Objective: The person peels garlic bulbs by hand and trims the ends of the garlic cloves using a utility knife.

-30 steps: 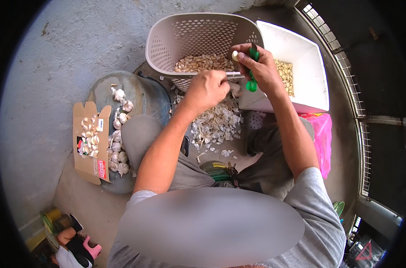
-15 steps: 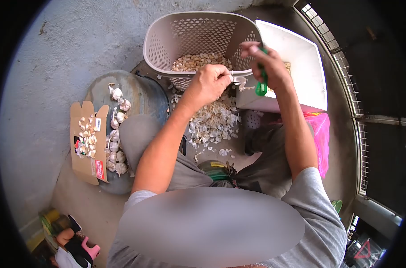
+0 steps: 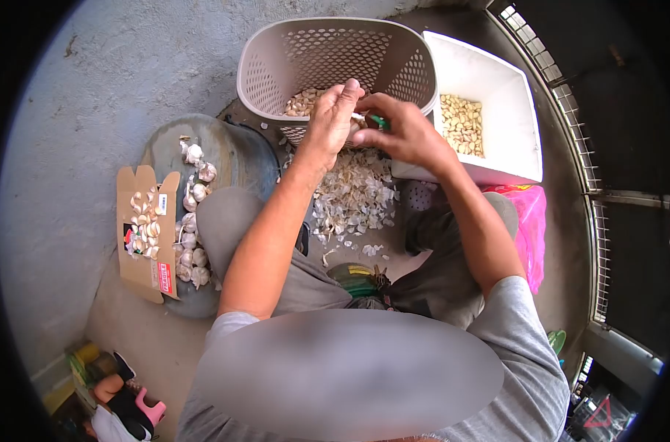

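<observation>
My left hand (image 3: 333, 125) is half closed above the near rim of the brown perforated basket (image 3: 257, 81), its thumb up and a whitish piece, too small to make out, at its fingers. Touching or nearly touching it, my right hand (image 3: 405, 132) is wrapped round a green-handled tool (image 3: 380, 121). Inside the basket lie unpeeled garlic cloves (image 3: 302, 102). To its right, a white foam box (image 3: 508, 110) holds peeled cloves (image 3: 461, 125). Below my hands, a heap of garlic skins (image 3: 353, 193) covers part of the floor.
Garlic bulbs (image 3: 200, 193) rest on a rounded bluish container (image 3: 239, 158) at the left, beside a cardboard piece (image 3: 139, 278) bearing loose cloves. A pink bag (image 3: 528, 228) lies right of my knee. Another person (image 3: 117, 405) is at the lower left, by a pink stool (image 3: 152, 409).
My right hand has swung down and left from the foam box side to my left hand. My left hand has turned, thumb now up. The clove seen earlier in my right hand no longer shows.
</observation>
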Demonstrator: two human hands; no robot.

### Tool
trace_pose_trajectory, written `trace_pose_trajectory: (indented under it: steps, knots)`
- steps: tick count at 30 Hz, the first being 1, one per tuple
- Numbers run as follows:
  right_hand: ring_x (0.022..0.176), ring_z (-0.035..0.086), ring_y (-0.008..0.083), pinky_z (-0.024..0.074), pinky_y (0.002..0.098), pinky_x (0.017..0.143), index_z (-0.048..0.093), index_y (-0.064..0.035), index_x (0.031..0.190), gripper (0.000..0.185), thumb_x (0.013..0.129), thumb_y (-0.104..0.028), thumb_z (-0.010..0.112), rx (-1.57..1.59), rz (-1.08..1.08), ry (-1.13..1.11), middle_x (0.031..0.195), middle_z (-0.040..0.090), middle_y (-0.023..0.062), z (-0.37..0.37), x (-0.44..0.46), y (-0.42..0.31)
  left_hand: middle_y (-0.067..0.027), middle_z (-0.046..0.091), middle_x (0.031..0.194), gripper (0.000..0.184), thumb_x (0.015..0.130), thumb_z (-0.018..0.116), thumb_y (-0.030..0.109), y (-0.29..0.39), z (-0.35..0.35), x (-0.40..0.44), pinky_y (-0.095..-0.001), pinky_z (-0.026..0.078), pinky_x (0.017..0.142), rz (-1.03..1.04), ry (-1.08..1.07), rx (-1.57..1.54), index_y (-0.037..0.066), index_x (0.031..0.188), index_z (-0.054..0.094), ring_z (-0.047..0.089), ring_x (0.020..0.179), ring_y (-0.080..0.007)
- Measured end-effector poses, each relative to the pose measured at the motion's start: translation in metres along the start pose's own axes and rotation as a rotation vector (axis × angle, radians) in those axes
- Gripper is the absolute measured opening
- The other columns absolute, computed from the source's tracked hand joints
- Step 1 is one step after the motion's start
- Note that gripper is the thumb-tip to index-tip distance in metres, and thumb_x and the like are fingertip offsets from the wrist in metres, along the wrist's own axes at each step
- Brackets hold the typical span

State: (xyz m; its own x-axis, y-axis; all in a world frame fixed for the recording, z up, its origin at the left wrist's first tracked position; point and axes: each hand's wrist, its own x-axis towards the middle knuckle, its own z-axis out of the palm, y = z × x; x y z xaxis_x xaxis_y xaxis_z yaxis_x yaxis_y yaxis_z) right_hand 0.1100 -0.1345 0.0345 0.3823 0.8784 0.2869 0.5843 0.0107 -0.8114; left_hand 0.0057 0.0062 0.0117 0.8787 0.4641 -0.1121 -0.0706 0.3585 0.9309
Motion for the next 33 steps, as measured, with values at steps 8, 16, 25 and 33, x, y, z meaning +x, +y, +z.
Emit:
trace_pose_trajectory:
  steps: [8,16,25,33]
  knots:
    - [0.072,0.062,0.0112,0.0507,0.033,0.066,0.068,0.0037,0.096,0.02,0.098,-0.017,0.069,0.185,0.168,-0.002,0.078,0.071,0.0093,-0.002,0.009,-0.001,-0.004,0.065,0.096,0.037,0.103,0.065,0.037,0.004,0.005,-0.004,-0.0295,0.056,0.057,0.057,-0.009,-0.142,0.004,0.118,0.059,0.065,0.076,-0.011]
    - [0.074,0.065,0.0127,0.0522,0.0329,0.067,0.067,0.004,0.097,0.028,0.102,-0.024,0.066,0.198,0.18,0.16,0.082,0.072,0.0109,0.008,0.01,0.002,-0.0031,0.062,0.089,0.046,0.106,0.052,0.051,-0.004,0.013,-0.011,-0.0293,0.055,0.05,0.003,0.031,-0.13,0.007,0.113,0.058,0.061,0.067,-0.0124]
    - [0.069,0.067,0.0154,0.0517,0.0338,0.06,0.063,0.0062,0.091,0.032,0.103,-0.024,0.062,0.13,0.227,0.185,0.072,0.069,0.0144,0.006,0.018,-0.001,-0.0017,0.057,0.078,0.05,0.109,0.045,0.052,-0.004,0.027,-0.019,-0.0241,0.043,0.039,0.149,0.076,0.116,0.004,0.11,0.058,0.05,0.051,-0.0078]
    - [0.061,0.058,0.0141,0.0461,0.0364,0.054,0.063,0.0069,0.085,0.036,0.102,-0.025,0.062,0.117,0.212,0.215,0.065,0.063,0.0144,0.009,0.02,-0.004,-0.0014,0.057,0.08,0.037,0.11,0.046,0.04,-0.002,0.027,-0.017,-0.0221,0.036,0.035,0.178,0.128,0.022,0.005,0.118,0.055,0.043,0.048,-0.0046]
